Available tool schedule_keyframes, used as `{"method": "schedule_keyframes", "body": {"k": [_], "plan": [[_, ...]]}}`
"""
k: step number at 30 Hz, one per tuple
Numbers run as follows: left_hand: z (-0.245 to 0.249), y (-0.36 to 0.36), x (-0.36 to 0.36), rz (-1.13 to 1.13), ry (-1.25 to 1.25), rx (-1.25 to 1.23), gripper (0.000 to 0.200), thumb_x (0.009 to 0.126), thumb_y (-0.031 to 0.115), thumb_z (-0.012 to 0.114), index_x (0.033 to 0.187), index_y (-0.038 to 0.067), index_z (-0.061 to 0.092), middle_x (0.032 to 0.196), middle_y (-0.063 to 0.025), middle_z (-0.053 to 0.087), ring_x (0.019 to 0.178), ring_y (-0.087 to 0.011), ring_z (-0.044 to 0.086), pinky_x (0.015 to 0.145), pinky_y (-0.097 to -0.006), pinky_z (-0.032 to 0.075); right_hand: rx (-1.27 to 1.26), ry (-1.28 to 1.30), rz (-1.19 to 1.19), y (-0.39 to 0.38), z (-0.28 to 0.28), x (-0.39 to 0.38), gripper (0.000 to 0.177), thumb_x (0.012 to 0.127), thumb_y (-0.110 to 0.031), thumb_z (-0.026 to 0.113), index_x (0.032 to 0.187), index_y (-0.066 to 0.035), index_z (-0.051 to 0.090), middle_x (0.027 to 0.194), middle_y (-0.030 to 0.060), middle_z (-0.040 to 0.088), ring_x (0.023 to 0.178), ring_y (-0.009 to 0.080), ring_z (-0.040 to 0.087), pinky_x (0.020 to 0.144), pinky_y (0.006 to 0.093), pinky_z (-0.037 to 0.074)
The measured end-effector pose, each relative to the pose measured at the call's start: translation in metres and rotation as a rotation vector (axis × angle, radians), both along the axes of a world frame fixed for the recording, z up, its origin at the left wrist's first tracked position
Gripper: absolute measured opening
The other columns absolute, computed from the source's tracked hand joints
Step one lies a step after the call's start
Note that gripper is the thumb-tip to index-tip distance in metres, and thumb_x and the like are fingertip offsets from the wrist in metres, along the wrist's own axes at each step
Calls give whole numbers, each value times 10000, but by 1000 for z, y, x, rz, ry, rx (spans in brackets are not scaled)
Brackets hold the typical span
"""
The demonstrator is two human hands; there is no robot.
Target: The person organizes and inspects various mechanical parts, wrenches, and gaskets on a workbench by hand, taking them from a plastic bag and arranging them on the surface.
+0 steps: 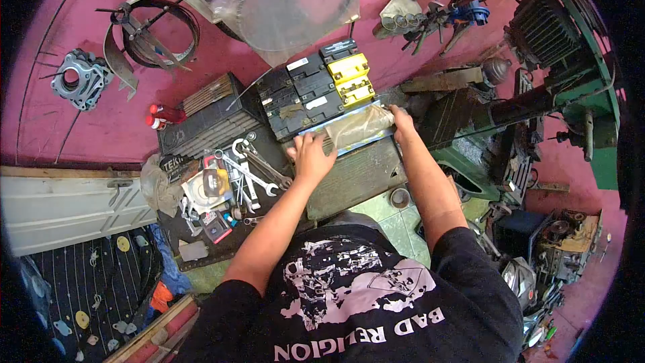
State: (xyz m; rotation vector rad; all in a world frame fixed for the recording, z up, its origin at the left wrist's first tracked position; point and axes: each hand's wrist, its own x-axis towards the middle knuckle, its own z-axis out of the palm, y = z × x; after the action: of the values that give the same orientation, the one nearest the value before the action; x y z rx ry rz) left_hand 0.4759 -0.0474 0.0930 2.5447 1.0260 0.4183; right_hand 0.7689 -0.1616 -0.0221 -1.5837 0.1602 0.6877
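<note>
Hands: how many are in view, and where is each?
2. The left hand lies with fingers spread on the left part of the plastic-wrapped package; the right hand is at its right end. No other hands show.

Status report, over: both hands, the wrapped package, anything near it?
Left hand flat on wrapped package, fingers spread. Right hand grips its other end. Batteries close behind, wrenches beside.

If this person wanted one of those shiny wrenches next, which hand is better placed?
Probably the left hand: it rests on one end of the plastic-wrapped package, right beside the wrenches. The right hand holds the package's other end, farther from them.
</note>
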Motion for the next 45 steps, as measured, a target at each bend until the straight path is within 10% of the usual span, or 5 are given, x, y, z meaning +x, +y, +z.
{"method": "schedule_keyframes", "body": {"k": [9,11,13,16,45], "plan": [[-41,19,41,215,-159,-837,332,854,339,707,990,38,744,853,-145,735,763,-277,671,737,-378,504,-5,46,73,-17,40,-26,561,842,-376,761,1219,16,626,1150,144,674,1077,275,612,936,460,450],[-41,16,41,292,-350,-933,307,869,291,710,986,9,737,858,-149,734,787,-238,673,738,-364,499,-973,-672,-258,-5,81,-55,566,809,-421,777,1248,-89,643,1120,149,678,1172,307,555,973,584,371],[-47,17,38,325,-371,-967,262,885,212,707,973,-33,727,853,-110,729,789,-172,648,735,-338,489,-840,-974,-199,-13,93,-55,513,790,-529,742,1149,-163,713,1111,134,676,1217,327,504,953,626,315],[-55,13,40,384,-451,-1115,255,898,212,701,998,-20,737,881,-77,728,805,-158,634,750,-321,483,-973,-1071,586,-7,102,-52,519,789,-642,660,888,-145,775,1024,99,722,1069,330,578,875,582,340],[-73,30,22,257,-421,-1177,323,884,186,704,1166,27,694,1011,-98,707,872,-194,629,789,-357,476,-442,-351,739,-1,87,-15,530,871,-459,721,1074,30,724,1008,166,731,912,275,684,880,386,495]]}}
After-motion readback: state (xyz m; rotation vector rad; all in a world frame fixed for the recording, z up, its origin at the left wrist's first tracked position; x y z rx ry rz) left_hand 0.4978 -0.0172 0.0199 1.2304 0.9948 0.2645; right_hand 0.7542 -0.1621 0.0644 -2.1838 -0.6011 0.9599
